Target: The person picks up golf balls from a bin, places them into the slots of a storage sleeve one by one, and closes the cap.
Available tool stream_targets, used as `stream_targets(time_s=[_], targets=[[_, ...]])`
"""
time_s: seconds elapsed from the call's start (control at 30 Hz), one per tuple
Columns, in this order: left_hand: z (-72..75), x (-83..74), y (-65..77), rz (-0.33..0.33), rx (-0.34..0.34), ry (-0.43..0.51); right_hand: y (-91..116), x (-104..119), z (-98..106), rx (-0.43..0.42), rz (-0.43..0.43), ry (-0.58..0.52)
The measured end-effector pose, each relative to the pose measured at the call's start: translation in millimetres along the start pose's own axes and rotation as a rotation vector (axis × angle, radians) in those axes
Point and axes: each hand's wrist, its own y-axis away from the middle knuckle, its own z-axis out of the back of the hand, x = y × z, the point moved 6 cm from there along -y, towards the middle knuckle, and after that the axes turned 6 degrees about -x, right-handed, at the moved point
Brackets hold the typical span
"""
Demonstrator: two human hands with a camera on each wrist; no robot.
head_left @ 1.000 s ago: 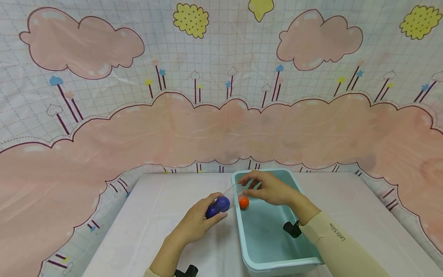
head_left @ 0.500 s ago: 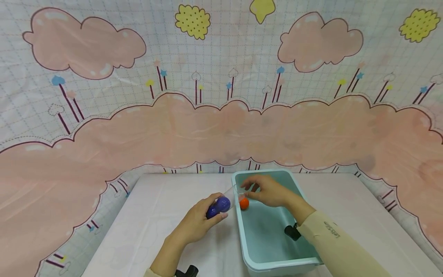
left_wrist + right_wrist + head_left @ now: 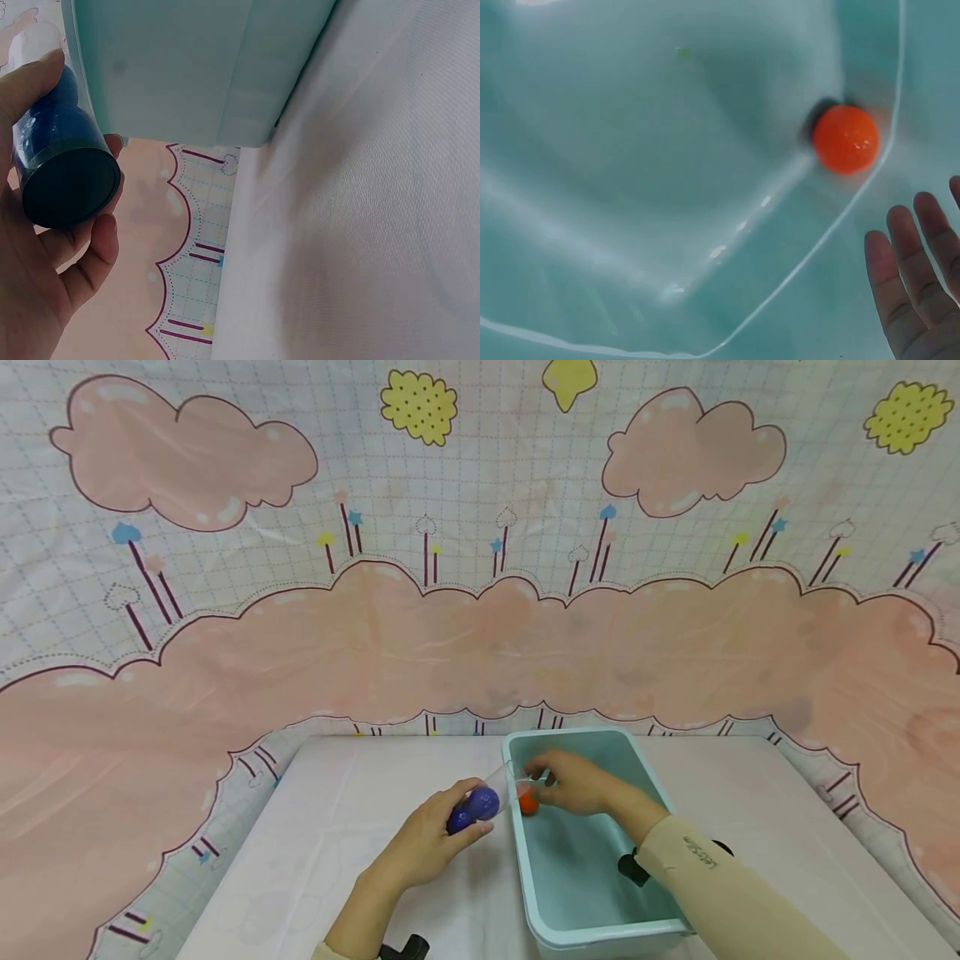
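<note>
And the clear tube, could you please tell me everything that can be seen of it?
The clear tube looks like plastic, with a dark round base and at least two blue balls inside. The left hand grips it near that base. It is tilted, its clear end reaching over the tub's left rim; contact there is unclear.

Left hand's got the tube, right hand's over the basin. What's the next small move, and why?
Probably bring the right hand to the orange ball and close its fingers on it. The ball lies in the basin near that hand, which appears to hold nothing, while the left hand grips the clear tube, where space shows beyond the two blue balls.
</note>
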Motion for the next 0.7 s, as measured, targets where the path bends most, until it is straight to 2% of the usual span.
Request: stream_targets(time_s=[0.13,0.37,0.7], targets=[[0.4,-0.9,1.0,0.001,0.000,-0.002,0,-2,-8,0.026,-0.012,0.010],[0.4,-1.3,2.4,0.017,0.011,-0.008,1,-6,-22,0.072,-0.088,0.072],[0.1,-0.6,2.6,0.012,-0.002,-0.012,3,-9,-31,0.142,-0.157,0.088]])
